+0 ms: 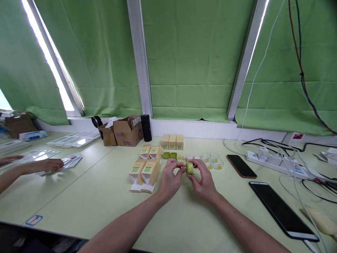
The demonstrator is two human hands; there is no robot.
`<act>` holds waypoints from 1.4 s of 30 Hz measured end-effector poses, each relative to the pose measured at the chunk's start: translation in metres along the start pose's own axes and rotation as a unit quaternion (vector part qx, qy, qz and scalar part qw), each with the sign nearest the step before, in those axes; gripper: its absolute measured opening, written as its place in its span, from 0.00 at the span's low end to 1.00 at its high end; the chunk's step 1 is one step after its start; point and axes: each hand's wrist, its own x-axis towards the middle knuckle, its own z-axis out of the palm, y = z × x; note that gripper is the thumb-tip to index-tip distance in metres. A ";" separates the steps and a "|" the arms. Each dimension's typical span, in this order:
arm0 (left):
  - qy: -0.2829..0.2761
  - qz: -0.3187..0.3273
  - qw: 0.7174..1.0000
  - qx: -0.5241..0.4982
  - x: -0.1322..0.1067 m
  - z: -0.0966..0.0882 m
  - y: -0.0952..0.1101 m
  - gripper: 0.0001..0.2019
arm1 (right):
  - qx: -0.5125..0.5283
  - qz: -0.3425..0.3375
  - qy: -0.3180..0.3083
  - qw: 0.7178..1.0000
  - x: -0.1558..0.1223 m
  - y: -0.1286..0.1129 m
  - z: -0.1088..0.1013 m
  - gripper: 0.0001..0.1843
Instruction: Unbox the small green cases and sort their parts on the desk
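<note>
- Centrally, we hold a round green case [189, 168] above the desk [86, 196].
- Our left hand [170, 177] and right hand [204, 178] close their fingers on opposite sides, likely steadying it.
- Opened cartons [148, 172] stand leftward, probably for easy reach.

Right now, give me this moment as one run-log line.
right hand: holding green piece | left hand: at its left side | to left: boxes | to right: phones

Both hands [170, 180] and forearms [131, 221] are bare, small dark spots [235, 212] marking the right forearm [231, 211].
</note>
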 end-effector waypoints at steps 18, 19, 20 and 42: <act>-0.008 -0.017 1.000 -0.008 0.001 -0.001 -0.001 0.03 | 0.004 0.008 -0.001 1.000 -0.002 -0.001 0.001 0.24; -0.008 -0.017 1.000 -0.011 0.001 -0.001 -0.001 0.03 | 0.005 0.008 -0.001 1.000 -0.003 -0.001 0.001 0.24; -0.007 -0.017 1.000 -0.014 0.001 -0.001 -0.002 0.03 | 0.006 0.007 0.001 1.000 -0.003 0.000 0.001 0.24; -0.010 -0.035 0.999 -0.023 0.001 0.000 0.007 0.14 | 0.173 0.110 0.023 0.979 0.004 -0.001 0.005 0.20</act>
